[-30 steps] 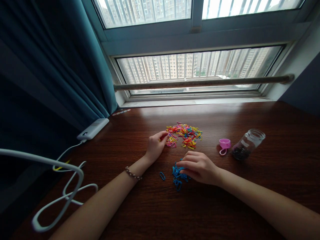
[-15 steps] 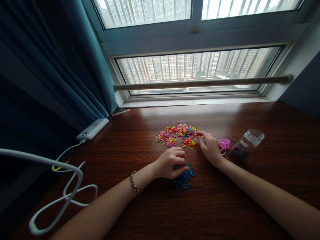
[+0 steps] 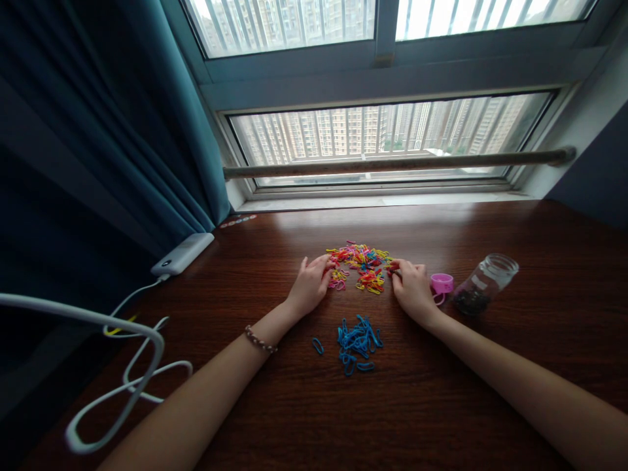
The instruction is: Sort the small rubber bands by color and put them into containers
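A loose, mixed heap of small coloured loops that look like rubber bands [image 3: 366, 256] lies on the table, in pink, yellow, orange and red with a few blue. My left hand [image 3: 310, 282] rests at its left side, palm down, fingers loosely bent and touching the loops there. At the right edge my right hand [image 3: 411, 291] has its fingertips on the heap, thumb a little apart from the fingers. Nearer to me is a separate pile of blue rubber bands [image 3: 359, 339], with one single blue band [image 3: 318, 346] to its left. Neither hand visibly lifts anything.
Right of my right hand are a pink cap with a loop [image 3: 441, 283] and a tilted clear jar [image 3: 485, 281] with dark contents. A white power bank [image 3: 182, 254] with a white cable [image 3: 132, 327] lies left by the curtain [image 3: 196, 163]. A window sill borders the table's far side.
My left hand has left the blue pile and moved up and left to the mixed heap, uncovering the blue bands. My right hand stays at the heap's right edge, fingers slightly more bent.
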A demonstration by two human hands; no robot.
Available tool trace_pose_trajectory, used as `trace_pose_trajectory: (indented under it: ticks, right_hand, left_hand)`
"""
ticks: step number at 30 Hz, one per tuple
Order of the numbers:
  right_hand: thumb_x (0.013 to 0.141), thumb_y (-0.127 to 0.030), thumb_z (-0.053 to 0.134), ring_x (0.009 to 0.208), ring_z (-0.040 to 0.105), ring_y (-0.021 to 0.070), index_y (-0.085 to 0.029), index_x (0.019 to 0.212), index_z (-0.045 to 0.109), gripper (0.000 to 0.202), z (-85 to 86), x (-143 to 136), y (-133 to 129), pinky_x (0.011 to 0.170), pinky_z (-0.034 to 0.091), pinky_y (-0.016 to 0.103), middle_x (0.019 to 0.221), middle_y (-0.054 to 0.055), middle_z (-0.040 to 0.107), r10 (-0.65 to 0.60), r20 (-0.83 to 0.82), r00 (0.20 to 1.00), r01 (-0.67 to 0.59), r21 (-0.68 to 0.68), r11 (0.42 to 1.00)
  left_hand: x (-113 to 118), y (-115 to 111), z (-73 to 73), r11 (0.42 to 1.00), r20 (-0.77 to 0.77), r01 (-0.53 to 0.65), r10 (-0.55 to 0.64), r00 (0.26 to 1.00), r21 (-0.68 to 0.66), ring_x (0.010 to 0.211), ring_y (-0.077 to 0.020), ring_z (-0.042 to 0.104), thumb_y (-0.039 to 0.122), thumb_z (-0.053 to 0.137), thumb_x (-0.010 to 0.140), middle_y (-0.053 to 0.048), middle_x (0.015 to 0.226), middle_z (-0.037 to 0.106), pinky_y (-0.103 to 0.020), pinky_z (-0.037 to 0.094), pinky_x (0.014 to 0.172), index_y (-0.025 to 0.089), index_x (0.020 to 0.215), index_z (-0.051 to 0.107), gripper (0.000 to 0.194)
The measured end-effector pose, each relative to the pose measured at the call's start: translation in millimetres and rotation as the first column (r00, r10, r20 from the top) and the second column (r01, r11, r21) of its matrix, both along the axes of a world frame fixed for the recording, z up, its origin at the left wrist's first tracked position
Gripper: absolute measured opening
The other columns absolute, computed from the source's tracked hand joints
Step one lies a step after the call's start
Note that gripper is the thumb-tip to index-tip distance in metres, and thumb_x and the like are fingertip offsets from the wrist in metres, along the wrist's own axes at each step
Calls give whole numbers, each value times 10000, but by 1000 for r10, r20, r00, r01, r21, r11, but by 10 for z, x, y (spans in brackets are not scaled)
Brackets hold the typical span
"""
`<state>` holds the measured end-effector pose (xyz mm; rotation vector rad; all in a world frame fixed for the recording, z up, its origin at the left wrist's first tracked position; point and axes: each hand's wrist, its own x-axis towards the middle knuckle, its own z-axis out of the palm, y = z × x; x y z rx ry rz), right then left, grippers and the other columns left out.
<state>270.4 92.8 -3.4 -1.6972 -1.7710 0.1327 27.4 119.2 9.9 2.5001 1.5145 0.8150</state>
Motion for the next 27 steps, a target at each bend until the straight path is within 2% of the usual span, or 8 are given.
trace_pose_trajectory:
  ticks: [4,8,13,17,22,24,27]
  right_hand:
    - [772,-151,448,856,436,231,-177,906,590,197,12,-5,1,750,335,331,871,71,628,39,-21,999,-39,-14,999]
    - [751,-159,492,844,448,223,-180,926,592,203,24,-8,1,747,336,320,842,58,632,51,-37,998,-52,-32,998]
    - [751,-155,490,824,467,217,-180,925,593,203,19,0,8,734,349,315,764,53,621,73,-77,994,-76,-42,996]
    - [760,-165,466,803,487,217,-171,936,570,204,15,2,14,733,369,337,779,60,611,81,-116,990,-81,7,997]
    - [766,-178,445,767,532,204,-163,957,534,211,20,-14,20,694,422,336,817,73,589,115,-258,959,-86,123,989]
    - [763,-181,454,735,548,190,-160,960,528,211,27,-22,16,669,444,323,817,70,583,136,-314,940,-93,149,985]
    - [750,-165,474,721,557,176,-159,953,535,212,53,-29,0,667,461,311,811,60,581,169,-335,927,-120,163,979]
  left_hand:
    - [-8,15,6,998,73,-63,65,995,-25,1041,-197,546,193,403,845,-63,1082,624,-476,235,1031,177,1131,452,290]
    - [-36,40,11,991,153,-135,137,979,-25,934,-200,593,172,469,803,-59,986,657,-449,297,993,181,1013,506,213]
    - [-64,51,10,988,185,-146,152,971,-43,841,-188,615,170,546,756,-21,848,678,-421,351,935,185,980,525,226]
    - [-84,63,5,990,218,-130,139,966,-55,822,-195,610,171,560,740,-32,837,666,-374,429,820,187,963,550,223]
    - [-133,114,-41,981,397,-185,192,897,-57,803,-169,603,219,506,779,-45,869,639,-307,465,741,181,947,547,177]
    - [-151,125,-47,965,387,-253,257,885,-61,819,-177,585,223,486,782,-48,868,630,-315,461,743,183,916,559,157]
    - [-155,113,-29,920,231,-386,390,891,-64,901,-240,526,222,508,748,-52,859,619,-397,427,789,203,773,599,96]
